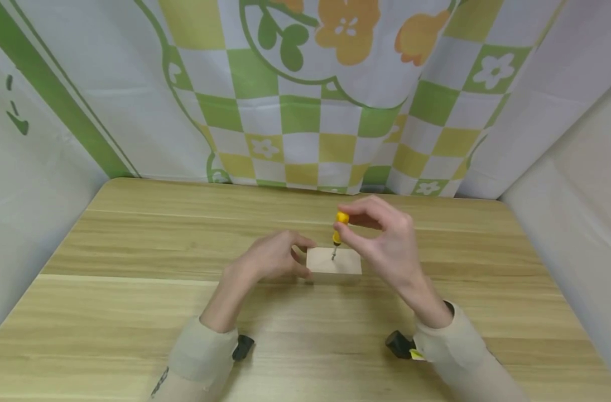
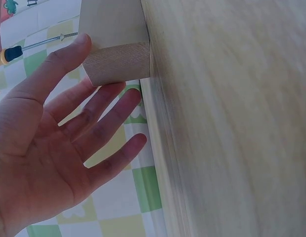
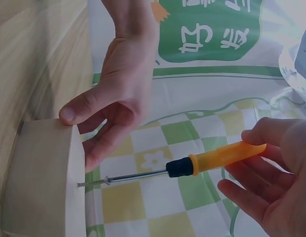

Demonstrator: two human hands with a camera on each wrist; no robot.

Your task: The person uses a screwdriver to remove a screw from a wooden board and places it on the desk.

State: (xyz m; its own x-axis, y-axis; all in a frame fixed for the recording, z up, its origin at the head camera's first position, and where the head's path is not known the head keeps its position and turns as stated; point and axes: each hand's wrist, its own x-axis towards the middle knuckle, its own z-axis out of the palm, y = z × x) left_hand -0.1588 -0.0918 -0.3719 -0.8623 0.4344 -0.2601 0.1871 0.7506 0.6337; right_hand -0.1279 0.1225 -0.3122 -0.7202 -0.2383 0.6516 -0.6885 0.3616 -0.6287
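Right hand [image 1: 389, 237] has a yellow screwdriver [image 3: 219, 157] pinched, meeting a screw [image 3: 97, 182] that pokes out of the wooden block [image 1: 346, 262]. Block's on the table [image 1: 134, 312], left hand [image 1: 272, 258] pinching its left end. Driving-in stage, I'd guess; next probably wants straight, steady twisting.

You face a wood-grained bench [image 1: 325, 329] backed by a hanging cloth [image 1: 300, 120] printed with green and yellow checks and orange flowers; pale sheeting [image 1: 576, 184] rises on your right.
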